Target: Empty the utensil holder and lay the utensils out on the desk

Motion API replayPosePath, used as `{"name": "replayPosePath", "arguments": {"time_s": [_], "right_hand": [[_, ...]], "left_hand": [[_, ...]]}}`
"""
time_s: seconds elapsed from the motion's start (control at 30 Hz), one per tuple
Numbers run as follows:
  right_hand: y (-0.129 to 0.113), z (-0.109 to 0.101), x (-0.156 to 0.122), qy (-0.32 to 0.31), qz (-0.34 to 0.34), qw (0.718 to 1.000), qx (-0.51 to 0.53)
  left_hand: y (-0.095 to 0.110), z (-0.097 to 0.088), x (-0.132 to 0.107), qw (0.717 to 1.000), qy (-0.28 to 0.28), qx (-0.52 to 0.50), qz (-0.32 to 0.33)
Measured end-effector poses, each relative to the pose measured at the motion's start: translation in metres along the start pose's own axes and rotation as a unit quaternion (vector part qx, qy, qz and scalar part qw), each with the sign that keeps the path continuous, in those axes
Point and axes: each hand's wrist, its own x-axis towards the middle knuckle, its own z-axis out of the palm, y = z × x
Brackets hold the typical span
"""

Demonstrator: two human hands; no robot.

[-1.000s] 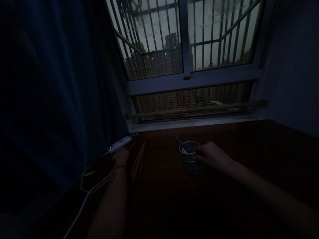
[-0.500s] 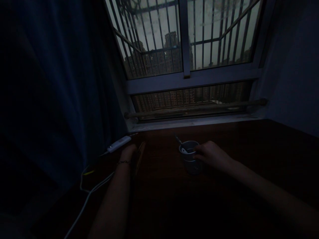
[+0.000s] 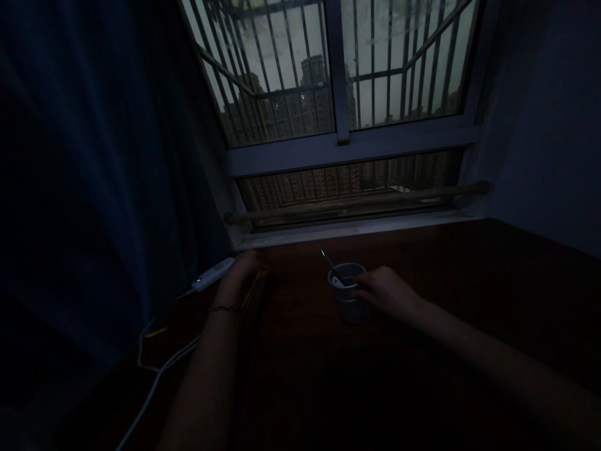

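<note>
Grey cylindrical metal cup [image 3: 351, 307], seemingly steadied, rim-pinched by my right hand [image 3: 389, 292]. My left hand [image 3: 246, 265], grip indiscernible, adjoins thin tan sticks [image 3: 254, 293]; next calls for delicacy.

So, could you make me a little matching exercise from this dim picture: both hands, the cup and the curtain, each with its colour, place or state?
1. left hand
2. cup
3. curtain
4. right hand

A. blue
B. at the cup's rim
C. by the thin sticks
D. upright, a slim handle poking out

Pairs: 1-C, 2-D, 3-A, 4-B
</note>
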Motion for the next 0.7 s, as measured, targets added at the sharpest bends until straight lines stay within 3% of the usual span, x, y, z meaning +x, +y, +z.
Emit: {"name": "replayPosePath", "arguments": {"time_s": [0.07,0.17,0.23,0.3,0.47,0.57,0.7], "right_hand": [[-0.001,0.005,0.000,0.002,0.000,1.000,-0.006],[-0.002,0.014,-0.001,0.011,-0.012,1.000,0.004],[-0.002,0.018,-0.001,0.019,-0.020,1.000,0.012],[-0.001,0.020,-0.001,0.025,-0.026,0.999,0.011],[-0.005,0.015,-0.004,0.016,-0.012,1.000,-0.012],[-0.009,0.011,-0.007,0.006,0.007,0.999,-0.037],[-0.013,0.007,-0.009,-0.003,0.012,0.998,-0.067]], "left_hand": [[0.029,0.001,-0.010,0.992,-0.068,-0.062,0.085],[0.076,0.013,-0.036,0.956,-0.134,-0.162,0.206],[0.101,0.027,-0.052,0.932,-0.199,-0.219,0.211],[0.118,0.042,-0.062,0.917,-0.215,-0.266,0.206],[0.130,0.063,-0.064,0.907,-0.198,-0.322,0.188],[0.131,0.065,-0.065,0.914,-0.163,-0.333,0.166],[0.136,0.060,-0.070,0.908,-0.135,-0.347,0.193]]}}
